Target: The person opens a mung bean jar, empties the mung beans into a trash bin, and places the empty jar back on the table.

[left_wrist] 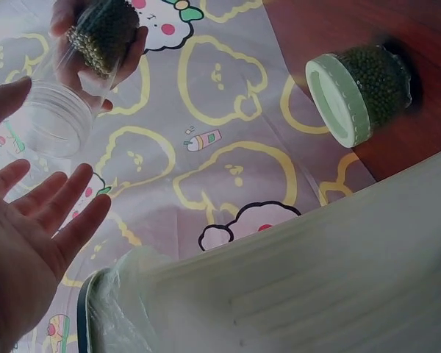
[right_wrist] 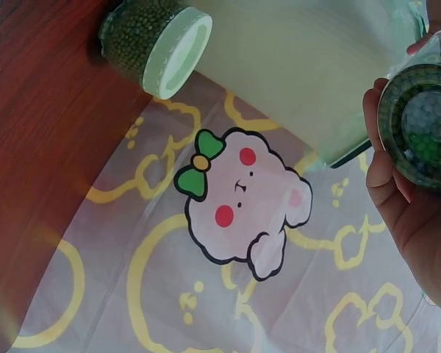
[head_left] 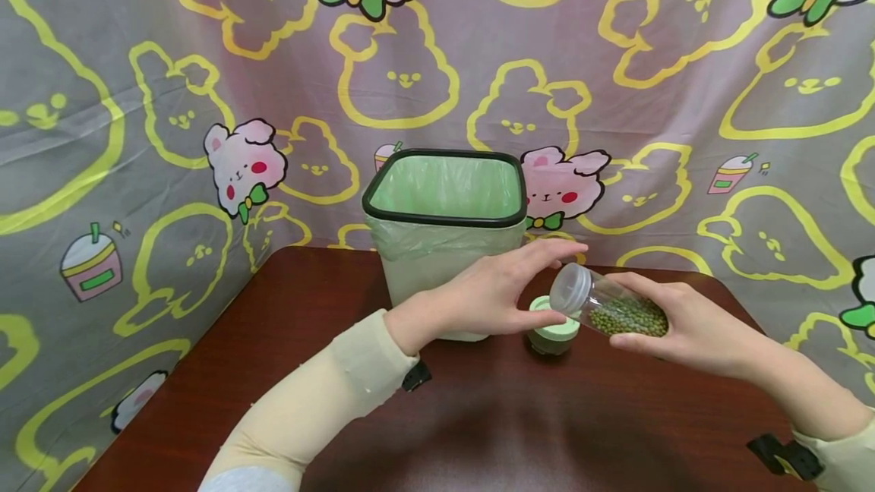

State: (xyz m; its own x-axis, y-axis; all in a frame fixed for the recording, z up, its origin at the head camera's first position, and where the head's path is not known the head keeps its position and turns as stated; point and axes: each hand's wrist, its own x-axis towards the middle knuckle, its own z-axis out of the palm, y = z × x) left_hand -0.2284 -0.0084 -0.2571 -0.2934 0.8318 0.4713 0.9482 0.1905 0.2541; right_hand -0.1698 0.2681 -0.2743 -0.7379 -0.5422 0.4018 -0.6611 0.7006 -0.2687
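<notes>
A clear plastic jar (head_left: 627,313) with a translucent screw lid (head_left: 571,289) is partly filled with small green beans. My right hand (head_left: 697,325) grips it by its base end, tilted with the lid toward the left. In the left wrist view the lid (left_wrist: 57,118) lies between the thumb and the spread fingers of my left hand (left_wrist: 29,235); I cannot tell whether they touch it. Below, on the table, stands a second jar (head_left: 552,329) of green beans with a pale green lid. The right wrist view shows the held jar's bottom (right_wrist: 426,129) and the curled fingers.
A pale bin (head_left: 424,253) with a black rim and a light green liner stands behind my left hand, at the back of the dark red-brown table (head_left: 301,302). A patterned cloth (head_left: 424,82) hangs around the table's back and sides.
</notes>
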